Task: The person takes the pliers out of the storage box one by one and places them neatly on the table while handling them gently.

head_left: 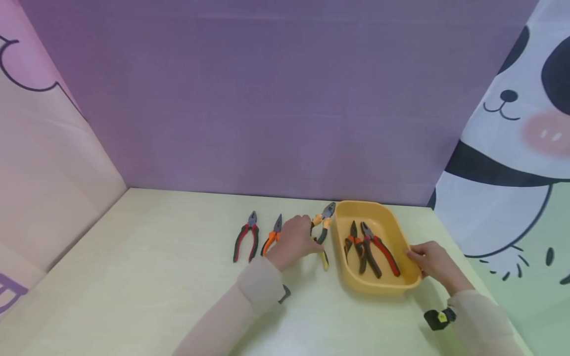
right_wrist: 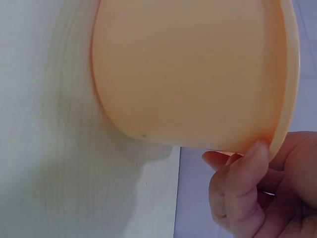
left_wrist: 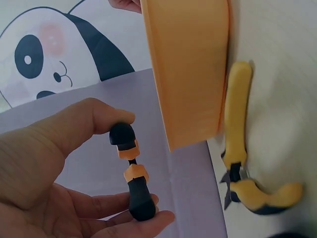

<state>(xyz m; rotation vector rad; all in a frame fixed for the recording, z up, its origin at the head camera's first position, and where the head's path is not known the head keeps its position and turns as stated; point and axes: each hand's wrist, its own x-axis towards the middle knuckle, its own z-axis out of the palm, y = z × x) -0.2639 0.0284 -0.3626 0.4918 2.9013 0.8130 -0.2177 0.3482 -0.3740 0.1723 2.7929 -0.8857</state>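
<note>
My left hand (head_left: 294, 240) pinches the handles of orange-and-black pliers (left_wrist: 136, 173) between thumb and fingers, beside the basket's left wall. In the head view the gripped pliers' dark jaws point up and away from me. My right hand (head_left: 434, 262) grips the rim of a yellow-orange plastic basket (head_left: 407, 288) at its right side; the right wrist view shows the fingers curled at the rim (right_wrist: 292, 89). Inside the basket lie orange-and-black pliers (head_left: 354, 242) and red-and-black pliers (head_left: 385, 252). Yellow-handled pliers (left_wrist: 237, 114) lie on the table by the basket, mostly covered by my left hand in the head view.
Left of my left hand, red-and-black pliers (head_left: 247, 237) and orange-handled long-nose pliers (head_left: 272, 235) lie on the pale wooden table (head_left: 156, 277). A purple panel (head_left: 267, 109) rises behind the table, and a panda-printed panel (head_left: 498, 163) stands on the right.
</note>
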